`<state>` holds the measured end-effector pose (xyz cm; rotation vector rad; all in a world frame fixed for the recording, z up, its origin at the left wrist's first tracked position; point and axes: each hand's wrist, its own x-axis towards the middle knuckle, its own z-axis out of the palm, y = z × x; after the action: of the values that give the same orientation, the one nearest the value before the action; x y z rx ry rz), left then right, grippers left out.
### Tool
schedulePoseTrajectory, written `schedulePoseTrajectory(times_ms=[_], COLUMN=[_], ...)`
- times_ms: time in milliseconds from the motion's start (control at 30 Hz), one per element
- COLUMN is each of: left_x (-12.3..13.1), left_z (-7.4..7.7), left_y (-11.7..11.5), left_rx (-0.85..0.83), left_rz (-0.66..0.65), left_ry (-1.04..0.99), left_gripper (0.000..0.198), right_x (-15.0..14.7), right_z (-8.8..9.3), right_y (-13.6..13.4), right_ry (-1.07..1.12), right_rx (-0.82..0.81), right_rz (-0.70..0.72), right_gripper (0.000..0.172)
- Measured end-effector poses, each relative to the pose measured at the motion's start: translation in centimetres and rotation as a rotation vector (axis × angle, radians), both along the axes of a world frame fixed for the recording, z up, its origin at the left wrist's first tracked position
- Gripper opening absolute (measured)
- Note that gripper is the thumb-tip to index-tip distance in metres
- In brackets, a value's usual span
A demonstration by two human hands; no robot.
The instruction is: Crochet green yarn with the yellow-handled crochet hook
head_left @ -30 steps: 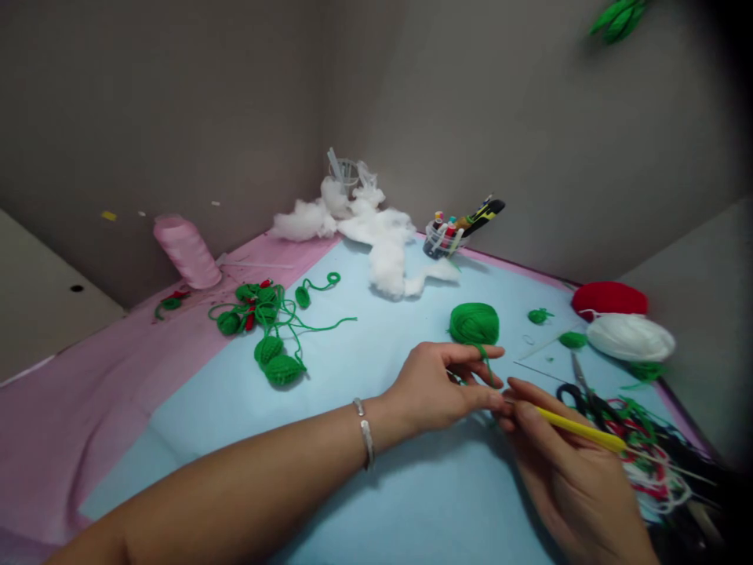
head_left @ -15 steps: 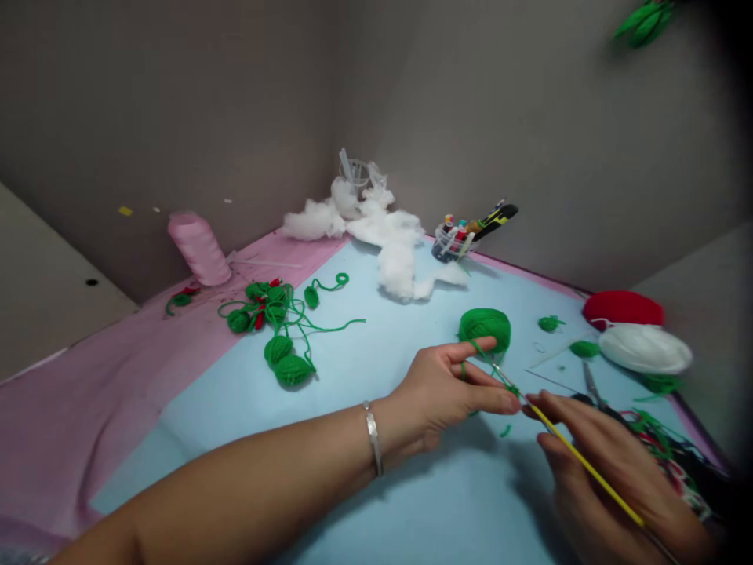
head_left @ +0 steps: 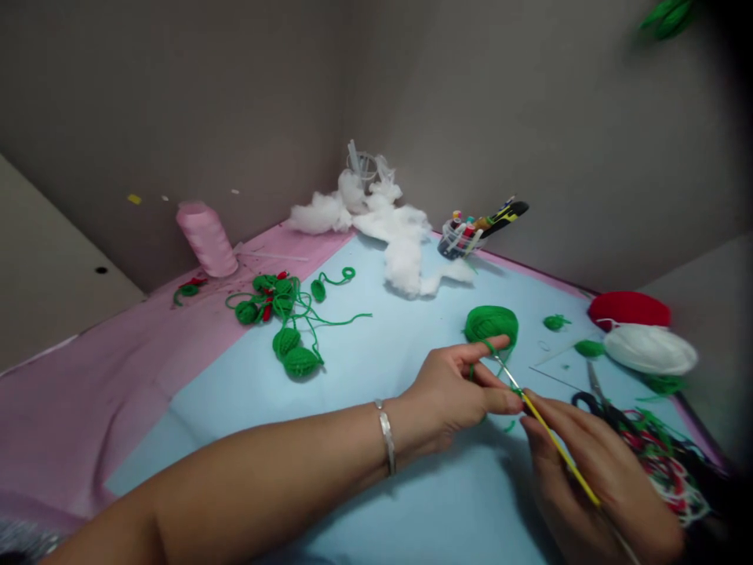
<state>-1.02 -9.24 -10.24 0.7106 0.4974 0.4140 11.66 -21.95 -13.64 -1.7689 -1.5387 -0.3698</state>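
My right hand (head_left: 594, 463) grips a crochet hook (head_left: 562, 447) with a yellow handle; its metal tip points up and left toward my left index finger. Between thumb and fingers, my left hand (head_left: 464, 392) pinches a small piece of green crochet work (head_left: 516, 390), mostly hidden by the fingertips. Green yarn loops round the raised left index finger, near the hook's tip. Just behind that finger sits a ball of green yarn (head_left: 492, 323). A short green yarn end (head_left: 509, 426) shows below the left thumb.
Crocheted green pieces (head_left: 301, 361) with loose tails lie at left, near a pink thread cone (head_left: 207, 239). White stuffing (head_left: 403, 263) and a cup of pens (head_left: 459, 238) stand behind. Red yarn (head_left: 629, 310), white yarn (head_left: 650, 349), scissors (head_left: 595, 384) and yarn scraps (head_left: 664, 463) lie at right.
The hook has shifted left and slid further through, so more of its metal shaft shows by the left index finger. My right hand has moved slightly left, closer against the left fingertips.
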Motion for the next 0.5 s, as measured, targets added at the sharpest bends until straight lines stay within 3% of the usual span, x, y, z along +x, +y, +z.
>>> schedulePoseTrajectory(times_ms=[67, 200, 367, 500], left_x=[0.0, -0.1, -0.3, -0.2], left_z=[-0.1, -0.3, -0.1, -0.2], left_y=[0.1, 0.8, 1.7, 2.4], left_rx=[-0.056, -0.172, -0.15, -0.135], left_rz=[-0.063, -0.271, -0.229, -0.186], left_ry=[-0.018, -0.03, -0.074, -0.05], left_gripper=[0.098, 0.085, 0.081, 0.075], right_x=[0.4, 1.1, 1.9, 4.2], right_z=[0.0, 0.9, 2.2, 0.8], right_y=[-0.2, -0.5, -0.5, -1.4], right_ry=[-0.145, -0.404, -0.308, -0.134], right_rx=[0.032, 0.083, 0.029, -0.036], right_rz=[0.02, 0.175, 0.253, 0.314], right_gripper=[0.034, 0.066, 0.052, 0.036])
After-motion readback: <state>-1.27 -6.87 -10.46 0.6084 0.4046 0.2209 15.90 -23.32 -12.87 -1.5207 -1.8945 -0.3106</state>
